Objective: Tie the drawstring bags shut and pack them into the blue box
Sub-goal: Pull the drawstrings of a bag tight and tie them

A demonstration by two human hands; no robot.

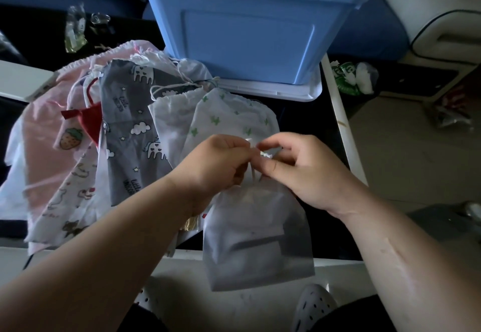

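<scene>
- Head view: left hand [216,165] and right hand [299,167] meet, fingers curled, pinching the white drawstring [253,173] of a translucent white bag [255,240].
- That bag hangs over the table's near white edge [338,262].
- The blue box [250,32] stands behind, upright, on a white lid [273,92].
- More drawstring bags lie heaped left: a grey unicorn-print bag [130,128], a pink bag [41,149], and a green-patterned white bag [229,120].

White perforated shoe [316,305], green packet [345,76], clear wrapper [75,29]
</scene>
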